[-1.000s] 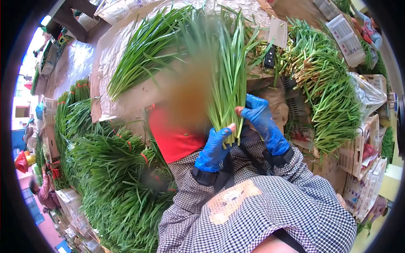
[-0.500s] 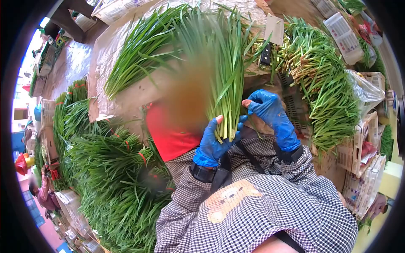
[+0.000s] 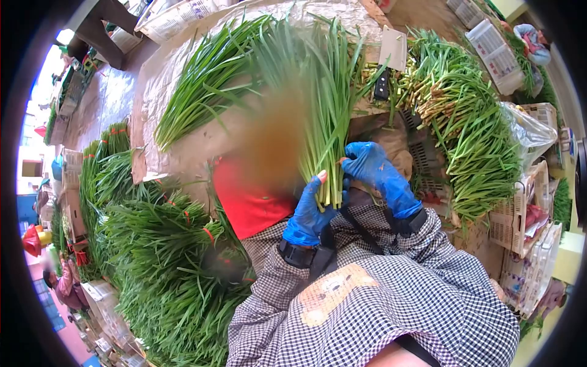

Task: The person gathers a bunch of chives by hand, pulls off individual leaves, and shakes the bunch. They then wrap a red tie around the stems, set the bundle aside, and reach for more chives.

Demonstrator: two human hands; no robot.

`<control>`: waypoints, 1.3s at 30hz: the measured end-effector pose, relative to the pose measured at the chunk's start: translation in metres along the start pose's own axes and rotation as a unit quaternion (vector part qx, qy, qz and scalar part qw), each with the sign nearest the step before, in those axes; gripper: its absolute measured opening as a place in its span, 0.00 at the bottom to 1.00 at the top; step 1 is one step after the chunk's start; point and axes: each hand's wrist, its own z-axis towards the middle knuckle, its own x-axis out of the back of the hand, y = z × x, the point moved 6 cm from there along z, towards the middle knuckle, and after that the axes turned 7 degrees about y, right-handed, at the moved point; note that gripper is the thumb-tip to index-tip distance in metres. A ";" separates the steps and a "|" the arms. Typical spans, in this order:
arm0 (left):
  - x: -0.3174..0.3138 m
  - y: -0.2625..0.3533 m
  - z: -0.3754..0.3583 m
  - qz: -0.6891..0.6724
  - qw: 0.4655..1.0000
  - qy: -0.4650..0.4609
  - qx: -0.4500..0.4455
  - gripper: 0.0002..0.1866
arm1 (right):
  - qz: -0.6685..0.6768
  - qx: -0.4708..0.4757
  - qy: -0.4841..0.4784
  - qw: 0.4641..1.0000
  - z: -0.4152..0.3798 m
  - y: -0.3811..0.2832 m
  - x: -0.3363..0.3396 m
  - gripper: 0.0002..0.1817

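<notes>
A bunch of long green Chinese chives (image 3: 330,116) lies with its pale stem ends toward me and its leaves pointing away. My left hand (image 3: 310,211), in a blue glove with the thumb tip bare, is closed around the stem ends. My right hand (image 3: 380,177), gloved in blue too, has its fingers curled in a pinch at the right edge of the same stems, a little above the left hand. What exactly lies between those fingertips is partly hidden. A blurred patch covers the area left of the bunch.
Loose chives (image 3: 208,79) lie on the cardboard (image 3: 153,92). A cleaver (image 3: 391,52) with a black handle rests beyond my right hand. Trimmed chives (image 3: 471,122) are heaped at the right, near plastic crates (image 3: 510,208). Bundles tied with red bands (image 3: 183,244) are piled at the left.
My right hand has moved left and slightly down, from beside the bunch to its stems. The left hand keeps its hold, almost in the same place.
</notes>
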 end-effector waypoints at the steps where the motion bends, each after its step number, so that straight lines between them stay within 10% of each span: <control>1: -0.001 0.001 0.000 0.017 1.000 0.010 -0.015 0.22 | -0.012 0.003 -0.005 1.000 0.000 0.002 -0.001 0.14; 19: 0.044 -0.002 0.026 0.086 0.991 0.071 -0.078 0.11 | 0.028 0.187 0.013 0.982 -0.042 -0.044 0.001 0.06; 24: 0.015 0.006 0.007 0.073 0.987 0.087 -0.113 0.11 | 0.259 0.062 -0.090 0.960 -0.045 -0.066 0.008 0.06; 27: 0.037 0.008 0.017 0.156 0.976 0.136 -0.073 0.09 | 0.352 -0.028 0.017 0.935 -0.026 -0.050 0.062 0.06; 32: 0.030 0.009 0.015 0.098 0.992 0.073 -0.039 0.15 | 0.228 -0.088 0.101 0.964 -0.019 -0.015 0.123 0.08; 36: 0.016 0.006 0.009 -0.009 0.999 0.050 0.015 0.17 | -0.221 0.020 -0.088 0.971 -0.037 0.035 0.051 0.11; 39: 0.010 0.007 0.008 -0.071 0.997 0.006 0.034 0.18 | -0.160 -0.036 -0.117 0.979 -0.045 0.024 0.036 0.08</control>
